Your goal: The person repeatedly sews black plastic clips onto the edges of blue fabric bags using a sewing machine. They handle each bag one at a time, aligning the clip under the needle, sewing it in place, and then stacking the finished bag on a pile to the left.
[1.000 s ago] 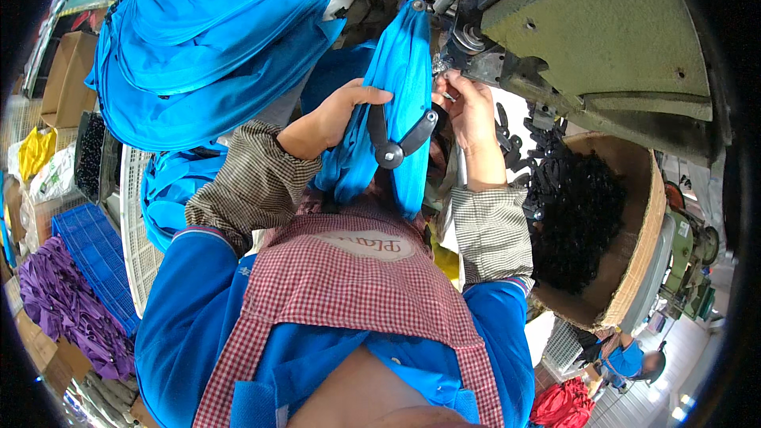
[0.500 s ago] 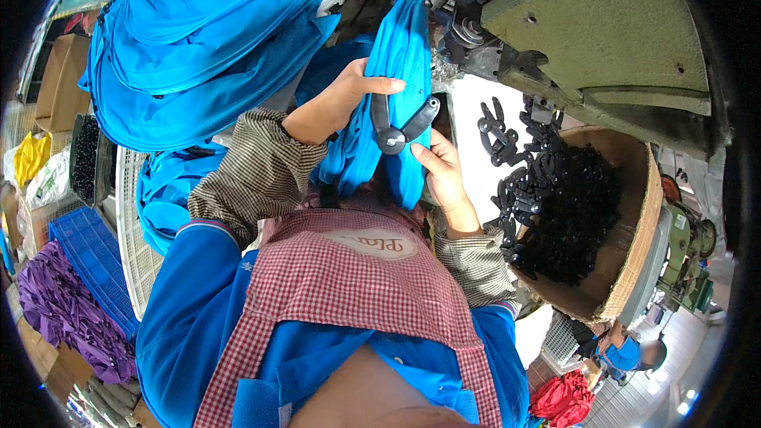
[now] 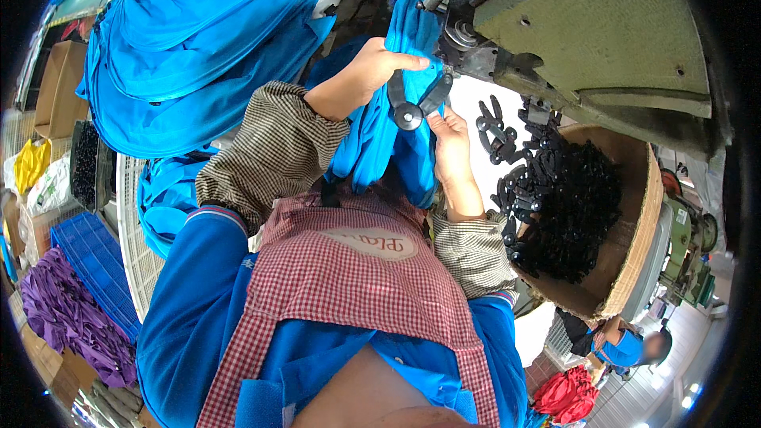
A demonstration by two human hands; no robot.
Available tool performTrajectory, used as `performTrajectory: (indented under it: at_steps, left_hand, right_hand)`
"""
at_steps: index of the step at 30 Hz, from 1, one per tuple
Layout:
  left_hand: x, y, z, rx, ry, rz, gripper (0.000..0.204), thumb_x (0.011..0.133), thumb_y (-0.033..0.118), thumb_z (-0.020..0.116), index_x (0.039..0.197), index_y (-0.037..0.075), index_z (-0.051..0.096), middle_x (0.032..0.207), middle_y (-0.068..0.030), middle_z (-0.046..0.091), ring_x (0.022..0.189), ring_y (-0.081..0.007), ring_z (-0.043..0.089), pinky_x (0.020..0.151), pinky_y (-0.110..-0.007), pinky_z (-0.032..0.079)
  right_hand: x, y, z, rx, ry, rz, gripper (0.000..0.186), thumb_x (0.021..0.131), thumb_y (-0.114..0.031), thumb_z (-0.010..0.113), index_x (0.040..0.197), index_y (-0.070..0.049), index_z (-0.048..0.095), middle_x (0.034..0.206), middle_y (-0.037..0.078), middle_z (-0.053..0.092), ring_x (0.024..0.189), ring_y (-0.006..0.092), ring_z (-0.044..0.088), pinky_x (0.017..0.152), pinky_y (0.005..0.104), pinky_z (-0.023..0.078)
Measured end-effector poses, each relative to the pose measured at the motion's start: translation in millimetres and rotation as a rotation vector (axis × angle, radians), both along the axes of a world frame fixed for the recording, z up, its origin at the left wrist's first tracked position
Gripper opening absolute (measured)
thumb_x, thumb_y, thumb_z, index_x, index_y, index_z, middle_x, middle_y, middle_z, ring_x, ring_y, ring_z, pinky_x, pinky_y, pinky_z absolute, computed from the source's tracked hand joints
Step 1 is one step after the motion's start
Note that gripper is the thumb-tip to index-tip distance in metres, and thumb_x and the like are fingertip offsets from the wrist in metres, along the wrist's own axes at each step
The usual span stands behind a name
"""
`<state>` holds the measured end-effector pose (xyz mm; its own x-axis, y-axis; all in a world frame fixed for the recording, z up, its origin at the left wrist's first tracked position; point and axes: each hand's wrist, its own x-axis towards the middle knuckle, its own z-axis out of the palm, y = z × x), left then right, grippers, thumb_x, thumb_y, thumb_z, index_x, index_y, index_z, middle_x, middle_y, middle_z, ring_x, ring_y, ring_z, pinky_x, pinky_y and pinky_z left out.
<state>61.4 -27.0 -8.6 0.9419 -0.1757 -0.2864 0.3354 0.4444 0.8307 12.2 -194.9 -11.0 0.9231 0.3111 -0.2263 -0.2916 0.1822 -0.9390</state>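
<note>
A folded bundle of bright blue fabric [image 3: 372, 139] hangs in front of me, its upper end close to a machine's metal head. My left hand [image 3: 369, 75] is closed on its left side, the thumb pressed flat on top. Against the fabric lies a black V-shaped hinge piece [image 3: 407, 116] with a round pivot at its lower point. One tip of the V reaches the machine's metal parts. My right hand [image 3: 453, 147] pinches the fabric's right edge, its thumb beside the hinge piece's right arm; the fingers behind are partly hidden.
On the right, a cardboard box [image 3: 646, 230] holds a heap of black hinge pieces [image 3: 571, 222], some spilling onto a white surface. The green machine body [image 3: 594, 40] overhangs the upper right. A large blue fabric pile [image 3: 198, 47] fills the upper left. Another person [image 3: 626, 345] is at lower right.
Both hands have moved the blue fabric and hinge piece up and slightly right, closer to the machine head. My right thumb now sits nearer the hinge piece.
</note>
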Motion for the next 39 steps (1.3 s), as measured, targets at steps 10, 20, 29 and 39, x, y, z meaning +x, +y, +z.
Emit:
performTrajectory:
  at_steps: [10,20,29,39]
  left_hand:
    - [-2,1,-10,-0.039,0.09,0.037,0.027,0.072,0.009,0.066,0.095,-0.004,0.062,0.09,-0.0129,0.065,0.076,-0.0212,0.064,0.074,-0.031,0.051]
    - [-21,2,-7,-0.056,0.02,0.145,0.031,0.079,0.019,0.063,0.104,0.0,0.058,0.091,-0.0084,0.063,0.08,-0.0168,0.061,0.074,-0.03,0.049]
    - [-53,-12,-30,-0.038,-0.203,0.324,0.023,0.086,0.014,0.056,0.104,0.001,0.052,0.092,-0.0016,0.056,0.086,-0.0086,0.052,0.077,-0.023,0.042]
    - [-53,-3,-34,0.257,-0.311,0.337,0.021,0.081,0.017,0.062,0.095,0.003,0.055,0.085,-0.0004,0.058,0.078,-0.0091,0.051,0.071,-0.028,0.044]
  right_hand:
    - [-5,1,11,-0.227,-0.02,-0.097,0.021,0.089,-0.014,0.05,0.1,0.001,0.059,0.09,0.006,0.062,0.081,0.0098,0.054,0.072,0.0229,0.043]
    - [3,20,32,-0.411,-0.167,-0.084,0.032,0.087,-0.02,0.055,0.06,-0.004,0.051,0.05,0.002,0.053,0.042,0.0067,0.05,0.039,0.0196,0.04]
    - [12,8,29,-0.92,-0.532,-0.01,0.038,0.085,-0.029,0.056,0.06,0.001,0.058,0.045,0.012,0.051,0.04,0.0156,0.053,0.043,0.0337,0.041]
    - [101,13,-61,-0.326,-0.37,0.468,0.023,0.082,-0.02,0.055,0.099,-0.006,0.059,0.089,0.012,0.063,0.086,0.0223,0.06,0.072,0.035,0.047]
